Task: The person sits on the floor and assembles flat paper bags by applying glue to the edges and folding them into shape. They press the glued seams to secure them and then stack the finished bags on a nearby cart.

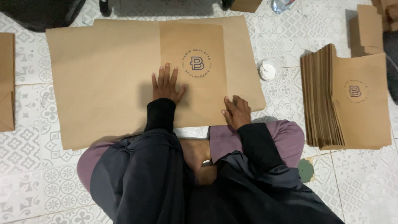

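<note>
From the head camera we look down on a flat brown kraft paper bag with a round dark emblem, lying on a large sheet of plain brown paper spread over the patterned white tile floor. Our left hand presses flat on the bag's near left part, fingers spread. Our right hand sits at the bag's near right corner, its fingers curled against the paper edge; we cannot tell whether they pinch it. To the right, well apart, stands a fanned stack of the same brown paper bags, and between it and the sheet sits a small white round lid-like object. Another brown paper piece shows at the left edge.
</note>
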